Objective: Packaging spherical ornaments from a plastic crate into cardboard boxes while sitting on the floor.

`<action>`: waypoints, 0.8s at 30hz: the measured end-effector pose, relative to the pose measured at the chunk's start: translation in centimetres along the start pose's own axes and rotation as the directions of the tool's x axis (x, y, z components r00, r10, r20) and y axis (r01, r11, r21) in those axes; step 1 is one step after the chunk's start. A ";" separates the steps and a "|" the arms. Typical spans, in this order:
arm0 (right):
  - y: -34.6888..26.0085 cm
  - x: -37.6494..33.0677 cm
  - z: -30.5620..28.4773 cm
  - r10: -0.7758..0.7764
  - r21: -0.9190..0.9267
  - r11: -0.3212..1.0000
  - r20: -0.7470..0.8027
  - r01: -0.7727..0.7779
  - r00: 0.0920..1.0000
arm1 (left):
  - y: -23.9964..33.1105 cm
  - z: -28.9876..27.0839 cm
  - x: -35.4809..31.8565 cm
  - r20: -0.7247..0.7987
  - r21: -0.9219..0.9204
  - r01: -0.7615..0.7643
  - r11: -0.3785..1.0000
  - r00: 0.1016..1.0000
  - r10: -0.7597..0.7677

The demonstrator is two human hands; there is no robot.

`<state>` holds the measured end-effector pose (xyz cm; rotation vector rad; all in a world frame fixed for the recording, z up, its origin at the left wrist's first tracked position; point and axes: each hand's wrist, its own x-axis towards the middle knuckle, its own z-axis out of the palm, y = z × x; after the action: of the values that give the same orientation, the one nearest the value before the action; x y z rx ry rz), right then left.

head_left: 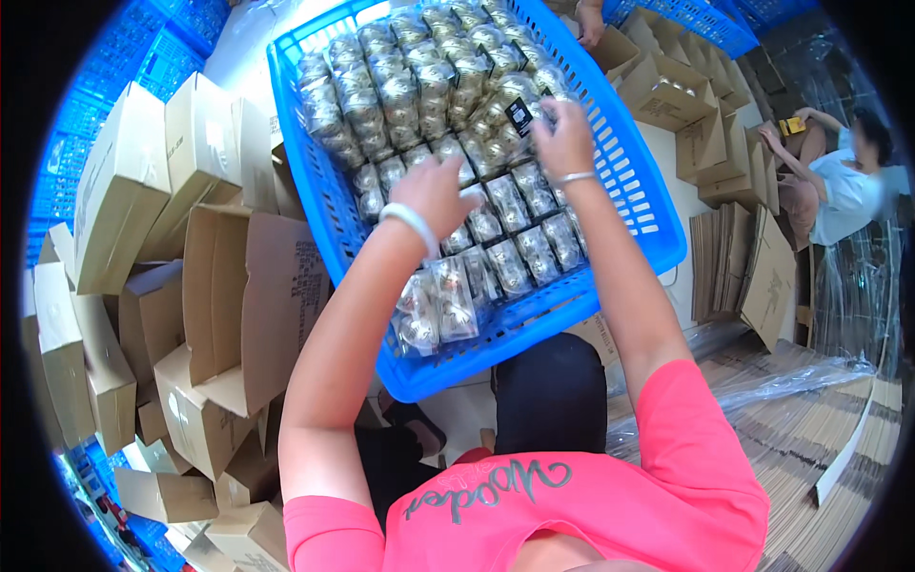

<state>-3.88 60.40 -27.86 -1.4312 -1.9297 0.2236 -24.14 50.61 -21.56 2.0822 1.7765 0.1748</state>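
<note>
A blue plastic crate (667, 250) in front of me holds rows of clear packs of shiny gold-coloured balls (431, 81). My right hand (564, 138) is over the crate's right side, fingers bent and closed on a clear pack with a black label (518, 116). That pack lies tilted on the others. Over the middle rows is my left hand (434, 195), wearing a white band, its thumb spread from the fingers and nothing seen in it. Its fingertips are partly hidden among the packs. Near the crate's front left corner, clear packs (437, 307) stand higher than their neighbours.
Open cardboard boxes (195, 296) crowd the left. More boxes (701, 124) stand at the right, near flattened cartons (720, 262) and a large stack of flat cardboard (810, 458). Another person (839, 181) sits far right with a yellow item. Another person's hand (590, 21) shows beyond the crate.
</note>
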 end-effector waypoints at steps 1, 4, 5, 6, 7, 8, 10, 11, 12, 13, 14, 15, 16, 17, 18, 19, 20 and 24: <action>1.2 1.4 0.1 -0.003 -0.047 0.999 -0.149 -0.004 0.989 | -0.4 1.8 2.3 -0.092 -0.148 -0.013 0.989 0.996 -0.001; 5.4 3.3 0.6 0.223 -0.142 0.964 -0.038 -0.226 0.974 | 0.5 6.7 10.6 0.061 -0.713 0.183 0.677 0.978 -0.201; 4.8 4.2 1.2 0.209 -0.141 0.967 -0.027 -0.211 0.978 | 0.5 7.1 12.4 0.131 -0.855 0.239 0.460 0.958 -0.255; 3.9 5.0 1.3 0.281 -0.095 0.955 -0.010 -0.281 0.960 | 0.6 7.8 13.3 0.225 -0.933 0.291 0.210 0.931 -0.287; 4.3 5.1 0.9 0.362 -0.068 0.930 0.000 -0.361 0.932 | 2.3 5.8 12.9 0.342 -0.924 0.374 0.080 0.903 -0.261; 6.1 5.1 2.0 0.397 0.002 0.917 0.060 -0.398 0.916 | 1.7 8.0 14.9 0.192 -0.953 0.259 0.154 0.916 -0.351; 2.9 4.1 2.6 0.424 -0.293 0.902 0.476 -0.316 0.770 | -1.4 8.9 15.4 0.085 -0.958 0.202 0.202 0.877 -0.473; 1.7 4.1 2.4 0.395 -0.297 0.913 0.479 -0.279 0.784 | -2.3 8.0 14.6 0.108 -0.952 0.210 0.221 0.910 -0.400; 2.8 3.7 2.7 0.315 -0.200 0.948 0.486 -0.247 0.815 | -2.3 7.1 14.2 0.130 -0.949 0.209 0.237 0.942 -0.310; 3.3 3.6 3.1 0.228 -0.092 0.973 0.486 -0.210 0.844 | -1.2 5.9 12.9 0.174 -0.961 0.231 0.155 0.934 -0.311; 4.1 3.6 2.6 0.147 -0.081 0.989 0.473 -0.123 0.869 | -1.0 7.3 12.9 0.082 -0.961 0.163 0.224 0.939 -0.333; 3.2 3.9 1.8 0.210 -0.088 0.977 0.548 -0.194 0.810 | -1.8 8.2 12.2 -0.020 -0.948 0.099 0.302 0.929 -0.369; 3.3 4.2 0.0 0.292 -0.128 0.954 0.609 -0.272 0.738 | 0.0 6.5 10.7 -0.049 -0.963 0.038 0.268 0.949 -0.311; 1.4 3.6 -2.0 0.275 -0.079 0.954 0.609 -0.289 0.744 | 0.0 5.4 9.6 -0.084 -0.925 0.027 0.379 0.959 -0.271; -0.5 2.2 -4.3 0.263 -0.034 0.951 0.608 -0.306 0.749 | 0.0 4.5 8.5 -0.109 -0.876 0.014 0.483 0.968 -0.225; -1.5 0.8 -6.9 0.247 -0.020 0.953 0.630 -0.303 0.736 | 1.5 2.8 6.0 -0.131 -0.780 0.018 0.626 0.973 -0.192; -2.5 -0.9 -9.1 0.229 -0.001 0.954 0.650 -0.300 0.725 | 3.2 1.1 2.3 -0.149 -0.657 0.018 0.753 0.977 -0.154; -5.1 -7.0 -12.2 0.262 -0.044 0.913 0.825 -0.406 0.500 | 4.9 1.8 -5.9 0.089 -0.564 0.123 0.817 0.992 -0.087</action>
<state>0.80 49.03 -19.32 -1.7556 -2.1972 1.4464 -20.10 43.94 -20.47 1.5370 1.5485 0.5370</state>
